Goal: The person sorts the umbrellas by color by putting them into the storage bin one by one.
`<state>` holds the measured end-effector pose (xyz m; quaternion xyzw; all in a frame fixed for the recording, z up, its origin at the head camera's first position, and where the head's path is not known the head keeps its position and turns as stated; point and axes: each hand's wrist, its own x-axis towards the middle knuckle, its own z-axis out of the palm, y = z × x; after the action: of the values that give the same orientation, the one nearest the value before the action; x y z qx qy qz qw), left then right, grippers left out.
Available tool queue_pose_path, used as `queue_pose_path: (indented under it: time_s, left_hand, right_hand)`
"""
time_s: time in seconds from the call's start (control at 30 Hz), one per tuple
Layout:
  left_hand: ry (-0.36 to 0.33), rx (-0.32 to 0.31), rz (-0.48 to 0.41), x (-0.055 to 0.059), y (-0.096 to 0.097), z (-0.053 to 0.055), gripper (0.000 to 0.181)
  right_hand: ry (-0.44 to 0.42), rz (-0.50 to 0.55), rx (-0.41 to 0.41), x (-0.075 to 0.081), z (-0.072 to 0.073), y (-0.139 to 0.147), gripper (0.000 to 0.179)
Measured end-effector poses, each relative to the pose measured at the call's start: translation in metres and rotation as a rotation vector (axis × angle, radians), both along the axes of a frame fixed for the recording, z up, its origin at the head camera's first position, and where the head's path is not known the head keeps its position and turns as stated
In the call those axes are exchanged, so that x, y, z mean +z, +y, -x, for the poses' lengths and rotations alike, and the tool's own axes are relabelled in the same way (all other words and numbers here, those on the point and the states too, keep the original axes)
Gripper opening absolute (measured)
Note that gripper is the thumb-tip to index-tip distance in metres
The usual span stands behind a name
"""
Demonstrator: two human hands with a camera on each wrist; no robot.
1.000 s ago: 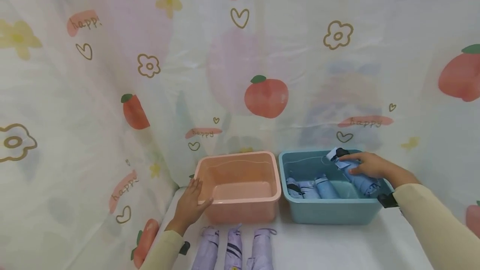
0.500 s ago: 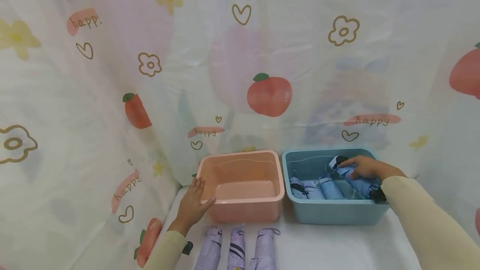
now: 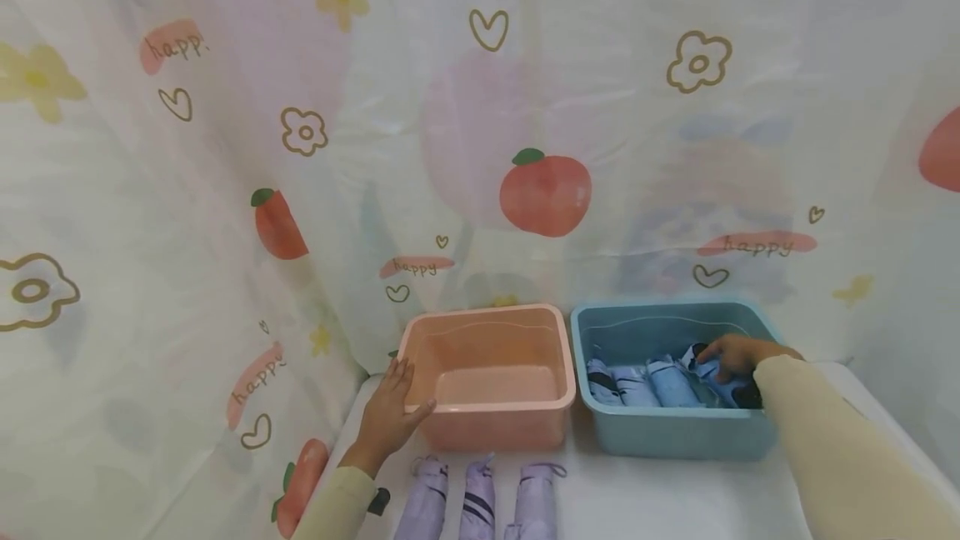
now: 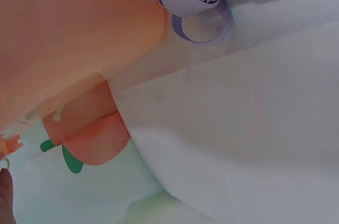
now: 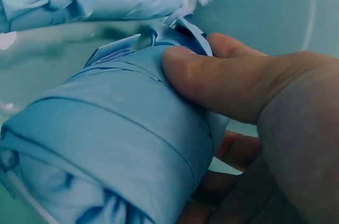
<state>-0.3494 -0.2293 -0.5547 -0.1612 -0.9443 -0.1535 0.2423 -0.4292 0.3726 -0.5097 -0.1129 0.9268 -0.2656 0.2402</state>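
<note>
The right hand (image 3: pixel 731 357) reaches into the teal plastic basin (image 3: pixel 682 437) and has a firm grip on a blue folded umbrella (image 5: pixel 114 118), thumb pressed along its top and fingers curled beneath. This umbrella lies tilted within the right end of the teal basin, a thick roll of smooth, faintly glossy cloth with creased, wrapped folds and a bunched, crumpled end. Whether it touches the basin's floor cannot be told.

Along the left part of the teal basin lie three more rolls side by side: a pale, dark-banded umbrella (image 3: pixel 602 382), a plainer pale umbrella (image 3: pixel 636 388) and a light-blue umbrella (image 3: pixel 673 383).

Just left of the teal basin stands a peach plastic basin (image 3: pixel 495 432) with rounded corners and a thick lip. The left hand (image 3: pixel 388 411) rests on its far-left rim, fingers extended, its grip loose and holding nothing.

In front and to the left of the teal basin, three slim lilac umbrellas (image 3: pixel 536 498) lie parallel on the white tabletop (image 3: pixel 645 502); a ribbed woven strap (image 4: pixel 177 27) loops from one. Behind the teal basin hangs a creased, fruit-printed sheet (image 3: pixel 622 90).
</note>
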Motion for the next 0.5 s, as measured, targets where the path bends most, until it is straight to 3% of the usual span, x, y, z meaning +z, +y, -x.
queue_pose_path:
  time_s: [0.3,0.5]
  left_hand:
    - [-0.023,-0.022,0.017,0.0,0.0,-0.001,0.081]
    - [0.005,-0.007,0.038,0.001,-0.003,0.002,0.08]
  right_hand:
    - [0.018,-0.049,-0.02,-0.03,0.001,-0.003,0.046]
    - [0.016,-0.064,-0.034,-0.038,0.008,-0.005,0.048]
